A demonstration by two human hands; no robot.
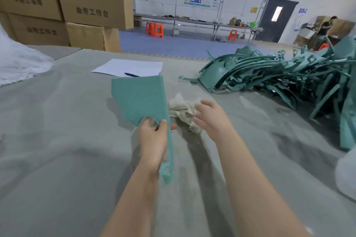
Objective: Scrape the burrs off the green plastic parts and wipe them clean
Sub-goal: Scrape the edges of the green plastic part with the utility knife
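My left hand [153, 141] grips a flat green plastic part [140, 98] by its narrow stem, holding it upright over the grey table cover [57, 140]. A crumpled beige rag [183, 110] lies on the cover just right of the part. My right hand [211, 118] hovers over the rag's near right side with fingers spread and relaxed, holding nothing. A large heap of green plastic parts [279, 75] sits on the table at the right.
A white sheet of paper [129, 67] with a dark pen [132, 75] lies beyond the held part. Cardboard boxes [77, 5] are stacked at the far left. White plastic wrap [17, 63] bulges at the left edge. A person [328, 24] stands far right.
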